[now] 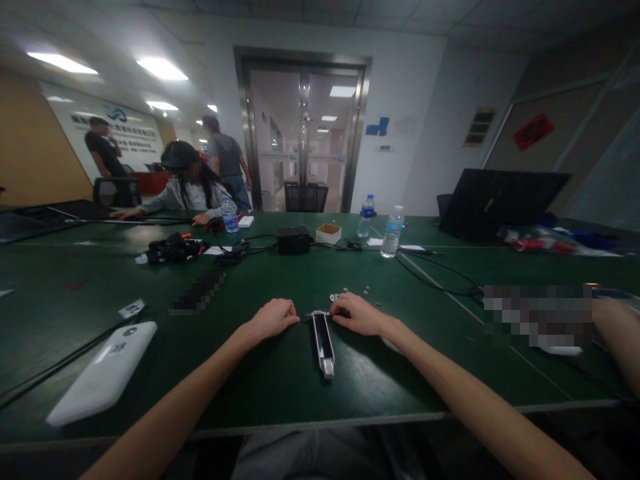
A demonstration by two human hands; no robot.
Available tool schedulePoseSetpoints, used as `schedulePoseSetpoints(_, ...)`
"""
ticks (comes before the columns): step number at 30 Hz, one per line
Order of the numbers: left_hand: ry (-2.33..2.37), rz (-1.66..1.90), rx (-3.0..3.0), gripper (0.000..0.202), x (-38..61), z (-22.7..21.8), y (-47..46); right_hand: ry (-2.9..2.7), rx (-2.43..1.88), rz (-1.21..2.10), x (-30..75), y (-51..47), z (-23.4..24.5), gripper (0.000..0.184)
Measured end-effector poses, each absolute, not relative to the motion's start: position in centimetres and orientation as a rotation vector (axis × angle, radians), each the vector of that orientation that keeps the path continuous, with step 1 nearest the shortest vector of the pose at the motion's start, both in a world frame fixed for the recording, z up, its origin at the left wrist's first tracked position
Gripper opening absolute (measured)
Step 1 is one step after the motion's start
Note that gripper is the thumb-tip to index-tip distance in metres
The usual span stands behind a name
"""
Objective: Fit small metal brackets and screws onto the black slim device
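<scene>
A narrow black and silver bar-shaped part point(323, 341) lies lengthwise on the green table point(280, 387) in front of me. My left hand point(274, 318) is curled closed just left of the part's far end, fingertips pinched near a thin pin there. My right hand point(358, 313) is closed at the right of that same end, fingers pressed on it. What either hand pinches is too small to make out. Several small washers and screws point(367, 291) lie scattered just beyond my right hand.
A white oblong device point(105, 377) lies at the left. Cables point(440, 277), a black box point(294, 239), a small cardboard box point(329, 233) and two water bottles point(391, 231) sit mid-table. A black laptop point(495, 200) stands at right. A seated person point(187, 190) works far left; another person's arm point(617, 327) is at the right edge.
</scene>
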State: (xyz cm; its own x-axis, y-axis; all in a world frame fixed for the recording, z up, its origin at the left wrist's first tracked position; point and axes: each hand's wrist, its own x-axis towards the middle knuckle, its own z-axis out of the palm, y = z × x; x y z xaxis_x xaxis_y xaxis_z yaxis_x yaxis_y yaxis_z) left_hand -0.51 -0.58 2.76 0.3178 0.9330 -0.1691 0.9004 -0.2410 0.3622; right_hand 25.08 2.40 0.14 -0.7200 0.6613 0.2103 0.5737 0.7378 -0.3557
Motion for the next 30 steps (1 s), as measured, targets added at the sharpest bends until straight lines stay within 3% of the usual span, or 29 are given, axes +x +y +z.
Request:
schedulePoseSetpoints(11,1.584,0.269,2.307,0.022,-0.4,2.1,-0.7,-2.626,-0.984,0.366,24.9,2.1,0.5,0.009)
schedulePoseSetpoints(17,1.436,0.408,2.194,0.013,-0.2,1.9,-0.5,-2.634,-0.972,0.334,24.8,2.0,0.5,0.008)
schedulePoseSetpoints(30,1.287,0.496,2.387,0.019,0.1,1.7,-1.0,-2.625,-0.956,0.343,24.9,2.2,0.3,0.008)
